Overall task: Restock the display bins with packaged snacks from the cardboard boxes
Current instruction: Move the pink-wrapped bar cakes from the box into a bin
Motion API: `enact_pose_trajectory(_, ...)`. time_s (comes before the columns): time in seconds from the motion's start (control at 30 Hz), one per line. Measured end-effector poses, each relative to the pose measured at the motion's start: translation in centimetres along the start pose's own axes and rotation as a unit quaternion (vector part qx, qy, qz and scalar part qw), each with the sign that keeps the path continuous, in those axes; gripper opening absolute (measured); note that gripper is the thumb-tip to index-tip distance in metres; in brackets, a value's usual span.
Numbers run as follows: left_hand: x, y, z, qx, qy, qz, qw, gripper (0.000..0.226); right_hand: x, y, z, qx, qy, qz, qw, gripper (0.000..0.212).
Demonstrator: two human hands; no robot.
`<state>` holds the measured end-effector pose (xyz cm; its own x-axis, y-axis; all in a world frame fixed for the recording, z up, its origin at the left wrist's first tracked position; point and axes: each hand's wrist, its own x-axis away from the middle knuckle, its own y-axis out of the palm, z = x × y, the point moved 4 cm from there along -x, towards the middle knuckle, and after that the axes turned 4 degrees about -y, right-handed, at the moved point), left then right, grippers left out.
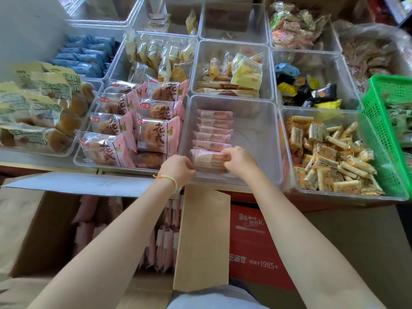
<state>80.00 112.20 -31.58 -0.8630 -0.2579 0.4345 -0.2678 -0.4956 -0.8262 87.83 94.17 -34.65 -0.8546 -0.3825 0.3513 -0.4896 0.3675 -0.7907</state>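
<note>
A clear display bin (256, 139) stands at the front middle of the shelf, with a row of pink snack packets (214, 130) lined along its left side. My left hand (178, 169) and my right hand (238, 161) together grip a small stack of the same pink packets (207, 160) at the near end of that row, inside the bin. Below my arms an open cardboard box (200, 241) holds several more pink packets (165, 239) standing on edge.
Clear bins of other snacks surround the middle one: pink pastry packs (133, 128) to the left, yellow wrapped rolls (330, 157) to the right. A green plastic basket (385, 134) sits at the far right. A red carton (252, 244) stands under the shelf.
</note>
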Motion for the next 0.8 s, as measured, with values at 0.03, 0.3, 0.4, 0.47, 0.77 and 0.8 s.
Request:
enact_pose_trajectory(0.03, -0.1, 0.0, -0.1, 0.01, -0.001, -0.003, 1.0, 0.016, -0.5, 1.0, -0.1, 0.011, 0.011, -0.014, 1.0, 0.036)
enact_pose_trajectory(0.3, -0.1, 0.3, -0.5, 0.016, 0.016, 0.014, 1.0, 0.019, -3.3, 3.8, 0.8, -0.013, 0.125, 0.008, 0.992, 0.043)
enact_pose_trajectory(0.4, -0.2, 0.4, -0.6, 0.012, 0.024, 0.009, 1.0, 0.018, -2.9, 3.7, 1.1, -0.067, 0.162, -0.003, 0.985, 0.071)
enact_pose_trajectory(0.47, -0.2, 0.1, -0.5, 0.003, 0.036, -0.016, 0.999, 0.017, -2.2, 2.8, 0.7, -0.065, 0.163, 0.013, 0.984, 0.068)
enact_pose_trajectory(0.77, 6.2, -6.6, -2.5, 0.331, 0.081, -0.147, 0.929, 0.024, 8.8, -1.4, -8.5, -0.228, 0.1, -0.017, 0.968, 0.021)
enact_pose_trajectory(0.8, 7.5, -7.0, -3.2, 0.333, 0.089, -0.216, 0.913, 0.028, 10.2, -0.5, -9.9, -0.255, 0.106, -0.09, 0.957, 0.022)
